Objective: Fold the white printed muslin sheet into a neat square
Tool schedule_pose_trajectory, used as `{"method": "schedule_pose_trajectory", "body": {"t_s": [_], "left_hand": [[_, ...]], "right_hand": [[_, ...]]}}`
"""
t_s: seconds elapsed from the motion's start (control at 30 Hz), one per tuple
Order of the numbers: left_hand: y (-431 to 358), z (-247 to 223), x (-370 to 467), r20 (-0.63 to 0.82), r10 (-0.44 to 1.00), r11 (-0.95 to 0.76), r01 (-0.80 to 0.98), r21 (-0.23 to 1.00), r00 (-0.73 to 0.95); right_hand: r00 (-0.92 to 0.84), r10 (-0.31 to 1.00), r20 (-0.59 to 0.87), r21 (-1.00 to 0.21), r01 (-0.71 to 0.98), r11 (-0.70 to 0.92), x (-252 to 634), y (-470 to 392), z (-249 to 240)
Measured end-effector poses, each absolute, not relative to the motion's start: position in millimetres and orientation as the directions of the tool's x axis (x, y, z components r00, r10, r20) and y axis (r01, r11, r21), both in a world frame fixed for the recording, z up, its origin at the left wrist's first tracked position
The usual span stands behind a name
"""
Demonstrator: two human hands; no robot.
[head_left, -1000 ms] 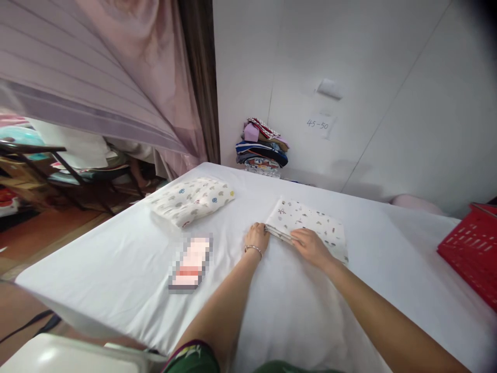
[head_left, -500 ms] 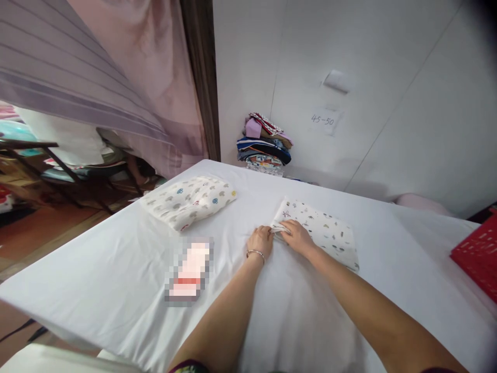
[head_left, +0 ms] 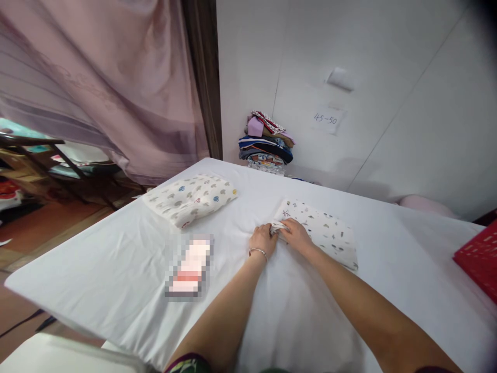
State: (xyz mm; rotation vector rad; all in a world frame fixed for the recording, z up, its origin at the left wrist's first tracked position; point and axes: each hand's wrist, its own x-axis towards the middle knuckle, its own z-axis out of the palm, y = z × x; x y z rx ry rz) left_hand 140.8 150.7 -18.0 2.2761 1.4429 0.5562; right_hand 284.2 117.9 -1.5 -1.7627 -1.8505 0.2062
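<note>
A folded white cloth (head_left: 326, 233) with small dark and coloured prints lies flat on the white-covered table (head_left: 217, 331). My left hand (head_left: 264, 241), with a bracelet at the wrist, pinches the cloth's near left corner. Beside it, my right hand (head_left: 295, 235) grips the same bunched edge, its fingers curled over the fabric. The fingertips of both hands are partly hidden by the folds. To the left lies another folded white cloth (head_left: 190, 199), patterned with grey, blue and yellow motifs; neither hand touches it.
A pixelated flat object (head_left: 190, 267) lies left of my forearms. Folded clothes (head_left: 266, 142) are stacked beyond the table's far edge, against the white wall (head_left: 310, 41). A red basket (head_left: 479, 259) stands at the right. A pink curtain (head_left: 155, 93) hangs at the left, and a white seat (head_left: 58, 355) is below the near left edge.
Both hands remain on the cloth's corner, with the bunched edge slightly raised between them. At the left, the curtain hangs differently and the white shape behind it is mostly out of sight.
</note>
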Motion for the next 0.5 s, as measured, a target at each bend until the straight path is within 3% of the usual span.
{"method": "schedule_pose_trajectory", "body": {"t_s": [0.5], "left_hand": [[151.8, -19.7, 141.7, 0.104, 0.929, -0.349, 0.743, 0.572, 0.356]], "right_hand": [[0.039, 0.961, 0.273, -0.505, 0.856, 0.108, 285.5, 120.1, 2.6]]}}
